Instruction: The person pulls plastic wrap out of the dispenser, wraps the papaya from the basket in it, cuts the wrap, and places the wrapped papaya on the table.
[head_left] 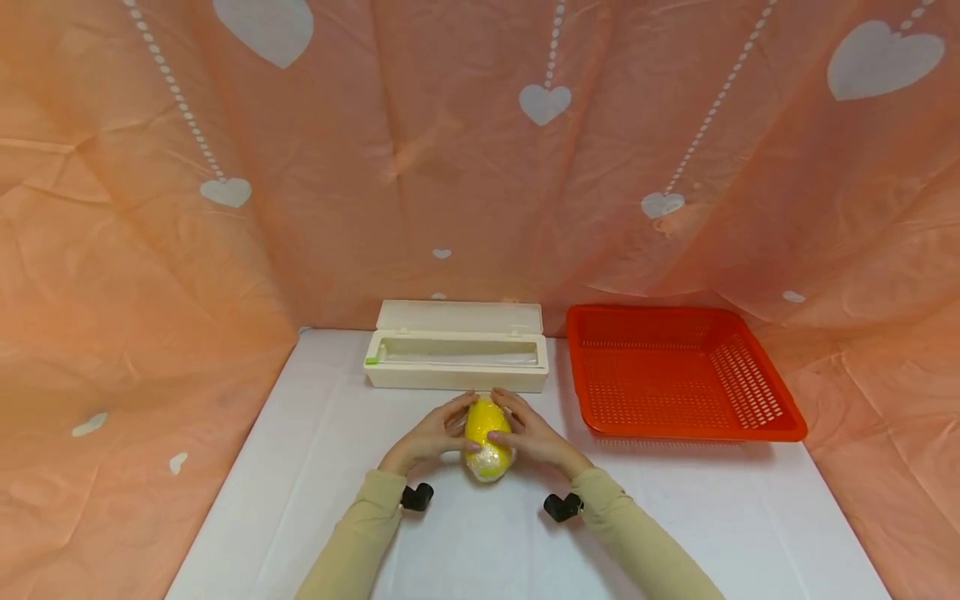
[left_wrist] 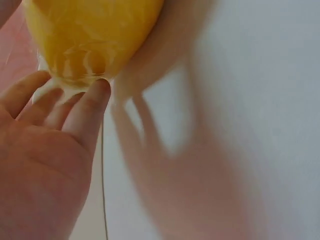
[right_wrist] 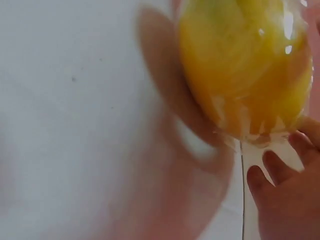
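Observation:
A yellow oval fruit [head_left: 486, 419] wrapped in clear plastic film stands between both hands at the middle of the table. My left hand [head_left: 431, 435] holds its left side, thumb on the near face and fingers toward the far end. From the other side my right hand [head_left: 538, 439] grips it in the same way. In the left wrist view, fingertips touch gathered film at one end of the fruit [left_wrist: 95, 37]. The right wrist view has glossy film around the fruit [right_wrist: 245, 75], with fingertips by its lower end; the thumb is out of sight there.
Just beyond the hands sits a white cling film box [head_left: 457, 379], its lid raised, with a film roll inside and a green piece at its left end. An orange-red plastic basket [head_left: 615, 417] stands to the right. Behind hangs a peach curtain [head_left: 450, 167] with hearts.

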